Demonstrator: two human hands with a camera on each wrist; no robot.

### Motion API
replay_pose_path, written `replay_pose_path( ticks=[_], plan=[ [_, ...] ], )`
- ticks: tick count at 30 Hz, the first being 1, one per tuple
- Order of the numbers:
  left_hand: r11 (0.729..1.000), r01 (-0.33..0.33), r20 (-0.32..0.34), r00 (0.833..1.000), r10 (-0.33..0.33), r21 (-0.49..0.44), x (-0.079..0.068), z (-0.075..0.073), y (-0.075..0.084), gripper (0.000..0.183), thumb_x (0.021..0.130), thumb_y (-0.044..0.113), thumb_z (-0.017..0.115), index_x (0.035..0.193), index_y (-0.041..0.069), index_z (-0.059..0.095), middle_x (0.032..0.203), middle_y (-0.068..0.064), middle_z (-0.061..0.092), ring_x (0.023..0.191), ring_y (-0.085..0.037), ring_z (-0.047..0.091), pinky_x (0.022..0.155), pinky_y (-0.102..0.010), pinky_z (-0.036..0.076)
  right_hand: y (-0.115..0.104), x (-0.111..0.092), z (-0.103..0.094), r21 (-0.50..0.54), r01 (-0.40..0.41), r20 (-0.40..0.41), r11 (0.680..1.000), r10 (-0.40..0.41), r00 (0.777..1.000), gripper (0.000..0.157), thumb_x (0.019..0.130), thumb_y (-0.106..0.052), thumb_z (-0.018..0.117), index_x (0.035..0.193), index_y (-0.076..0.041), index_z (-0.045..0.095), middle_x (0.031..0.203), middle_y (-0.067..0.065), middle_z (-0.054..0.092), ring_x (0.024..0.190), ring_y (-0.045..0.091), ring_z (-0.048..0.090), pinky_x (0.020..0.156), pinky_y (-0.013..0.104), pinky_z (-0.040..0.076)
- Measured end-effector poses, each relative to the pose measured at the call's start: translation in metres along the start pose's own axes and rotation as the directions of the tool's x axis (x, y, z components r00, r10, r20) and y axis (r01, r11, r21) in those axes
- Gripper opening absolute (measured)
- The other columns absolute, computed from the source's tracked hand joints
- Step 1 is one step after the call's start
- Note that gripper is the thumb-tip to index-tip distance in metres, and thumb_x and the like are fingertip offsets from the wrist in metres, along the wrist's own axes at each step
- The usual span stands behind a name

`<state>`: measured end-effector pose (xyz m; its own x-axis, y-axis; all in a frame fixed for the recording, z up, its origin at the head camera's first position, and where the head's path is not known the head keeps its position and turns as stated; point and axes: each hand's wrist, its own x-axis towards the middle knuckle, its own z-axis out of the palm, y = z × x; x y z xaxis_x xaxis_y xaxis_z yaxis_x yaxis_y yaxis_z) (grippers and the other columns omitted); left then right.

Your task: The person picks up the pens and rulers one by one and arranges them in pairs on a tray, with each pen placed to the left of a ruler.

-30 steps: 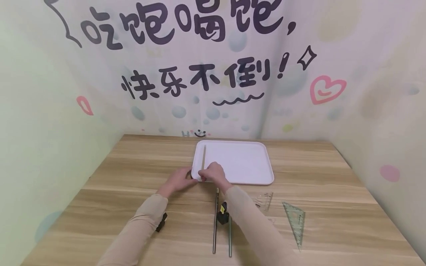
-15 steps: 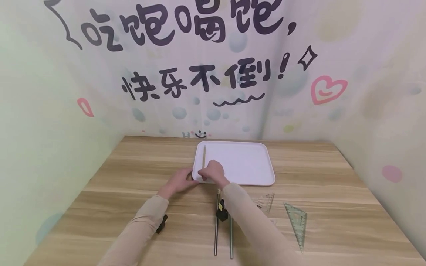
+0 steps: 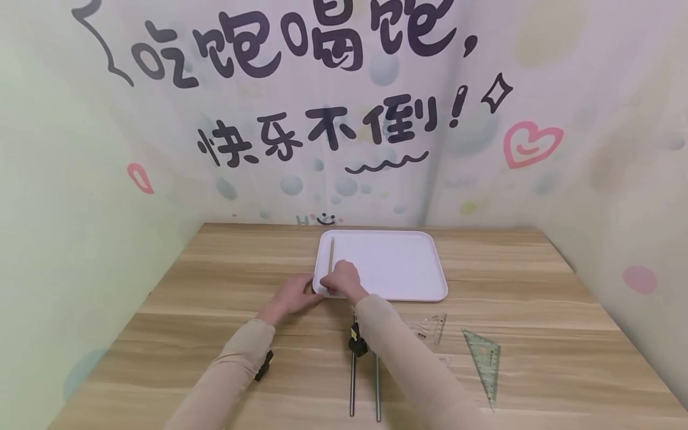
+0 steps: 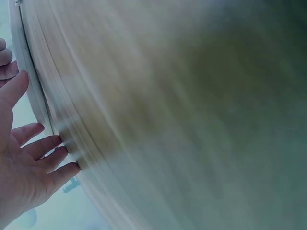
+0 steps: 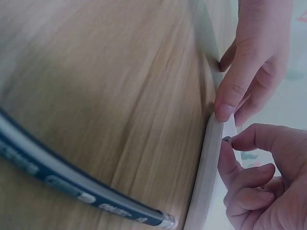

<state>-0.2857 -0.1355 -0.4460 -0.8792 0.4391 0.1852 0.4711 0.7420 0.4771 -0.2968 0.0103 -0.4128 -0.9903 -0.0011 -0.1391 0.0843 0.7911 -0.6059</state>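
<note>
1. Green pencil (image 3: 378, 394), one. Lies on the table (image 3: 177, 334) at about half past five from my right hand (image 3: 343, 279); far end covered by my right sleeve (image 3: 424, 364).
2. Dark pencil (image 3: 352, 385), one. Just beside it, roughly parallel, near six o'clock. Changed: my black right wrist camera (image 3: 357, 343) now overlaps its shaft; a second ago the camera sat mostly to its three o'clock side.
3. Green set square (image 3: 485, 364), one, flat, at four o'clock. Unmoved on the table.
4. Clear set square (image 3: 432, 328), one, flat, also towards four o'clock but nearer; partly behind my sleeve.
5. My left hand (image 3: 292, 294), at about half past eight from my right. Fingers spread and straight, thumb touching the tray (image 3: 387, 266) at its eight o'clock corner; nothing clenched. Same placing as a second ago.
6. My right hand. Thumb and forefinger pinch the near end of the tan pencil; grip unchanged.
7. Tan pencil (image 3: 331, 254), one. Within the tray's nine o'clock side, far end pointing to twelve. Little or no shift against the tray.
8. White tray, rectangular, rimmed. The whole scene sits slightly lower in the head view than before.
9. Wall (image 3: 301, 173), black lettering, beyond at twelve.
</note>
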Motion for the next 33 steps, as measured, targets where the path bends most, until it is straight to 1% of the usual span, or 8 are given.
replay_pose_path(
  ticks=[8, 18, 23, 24, 27, 30, 31, 33],
  plan=[
    [1.0, 0.006, 0.01, 1.0, -0.006, 0.014, 0.0002, 0.0015, -0.0003, 0.029, 0.079, 0.02, 0.069, 0.104, 0.006, 0.061, 0.101, -0.01, 0.064, 0.097, -0.027, 0.059, 0.087, -0.042, 0.046, -0.0033, -0.0028, 0.0013, -0.022, 0.019, 0.006, 1.0, -0.019, 1.0, 0.019, 0.069, -0.017, 0.07, 0.069, -0.003, 0.057, 0.055, 0.002, 0.054, 0.055, 0.015, 0.05, 0.047, 0.019, 0.036],
    [1.0, 0.005, 0.003, 1.0, -0.005, 0.015, 0.0006, 0.003, -0.0018, 0.028, 0.08, 0.021, 0.068, 0.103, 0.007, 0.061, 0.102, -0.01, 0.064, 0.099, -0.027, 0.059, 0.088, -0.042, 0.045, -0.0011, 0.0006, 0.0059, -0.058, 0.018, -0.015, 0.998, -0.019, 1.0, 0.019, 0.069, -0.018, 0.069, 0.067, -0.005, 0.056, 0.057, 0.002, 0.053, 0.055, 0.015, 0.048, 0.046, 0.021, 0.035],
    [0.999, -0.048, -0.02, 0.999, 0.048, -0.018, -0.0007, 0.0024, -0.0042, 0.028, 0.08, 0.025, 0.067, 0.1, 0.006, 0.061, 0.097, -0.012, 0.064, 0.094, -0.03, 0.059, 0.084, -0.045, 0.046, 0.0, 0.002, 0.0074, -0.065, 0.015, -0.025, 0.998, -0.017, 1.0, 0.019, 0.069, -0.019, 0.069, 0.068, -0.005, 0.056, 0.058, 0.002, 0.053, 0.056, 0.016, 0.049, 0.047, 0.021, 0.036],
    [0.996, -0.083, -0.035, 0.996, 0.083, -0.013, -0.0001, 0.0035, -0.0076, 0.029, 0.081, 0.029, 0.066, 0.099, 0.007, 0.06, 0.095, -0.01, 0.064, 0.091, -0.028, 0.06, 0.081, -0.042, 0.048, 0.0003, 0.0022, 0.0079, -0.067, 0.015, -0.025, 0.998, -0.017, 1.0, 0.019, 0.069, -0.02, 0.068, 0.067, -0.006, 0.056, 0.058, 0.002, 0.053, 0.056, 0.016, 0.049, 0.046, 0.021, 0.036],
    [0.995, -0.095, -0.043, 0.995, 0.094, -0.015, -0.001, 0.0028, -0.0076, 0.03, 0.082, 0.033, 0.065, 0.097, 0.007, 0.061, 0.093, -0.009, 0.064, 0.089, -0.027, 0.06, 0.079, -0.042, 0.048, 0.0007, 0.002, 0.0084, -0.056, 0.016, -0.024, 0.998, -0.017, 1.0, 0.019, 0.069, -0.019, 0.068, 0.065, -0.006, 0.054, 0.056, 0.002, 0.052, 0.055, 0.015, 0.048, 0.046, 0.021, 0.035],
    [0.998, -0.063, -0.03, 0.998, 0.063, -0.005, -0.0006, 0.0033, -0.0073, 0.03, 0.082, 0.031, 0.065, 0.099, 0.007, 0.061, 0.095, -0.01, 0.064, 0.091, -0.027, 0.06, 0.081, -0.042, 0.048, 0.0007, 0.001, 0.0083, -0.056, 0.017, -0.023, 0.998, -0.018, 1.0, 0.019, 0.07, -0.019, 0.067, 0.062, -0.007, 0.053, 0.053, 0.001, 0.051, 0.053, 0.015, 0.048, 0.045, 0.021, 0.034],
    [1.0, -0.028, -0.013, 1.0, 0.028, -0.008, -0.0014, 0.002, -0.0038, 0.029, 0.081, 0.027, 0.066, 0.1, 0.006, 0.061, 0.097, -0.011, 0.064, 0.094, -0.029, 0.059, 0.084, -0.044, 0.047, 0.0007, 0.0007, 0.0082, -0.057, 0.017, -0.023, 0.998, -0.018, 1.0, 0.02, 0.07, -0.019, 0.067, 0.061, -0.007, 0.053, 0.053, 0.001, 0.051, 0.053, 0.015, 0.048, 0.044, 0.021, 0.034],
    [1.0, -0.009, -0.007, 1.0, 0.009, 0.007, -0.0011, 0.0025, -0.0033, 0.028, 0.081, 0.025, 0.067, 0.101, 0.007, 0.061, 0.099, -0.011, 0.064, 0.095, -0.029, 0.059, 0.085, -0.044, 0.047, 0.0007, 0.0003, 0.0082, -0.059, 0.015, -0.02, 0.998, -0.016, 1.0, 0.021, 0.07, -0.019, 0.067, 0.06, -0.008, 0.052, 0.052, 0.001, 0.051, 0.052, 0.015, 0.047, 0.044, 0.021, 0.034]
  ],
)
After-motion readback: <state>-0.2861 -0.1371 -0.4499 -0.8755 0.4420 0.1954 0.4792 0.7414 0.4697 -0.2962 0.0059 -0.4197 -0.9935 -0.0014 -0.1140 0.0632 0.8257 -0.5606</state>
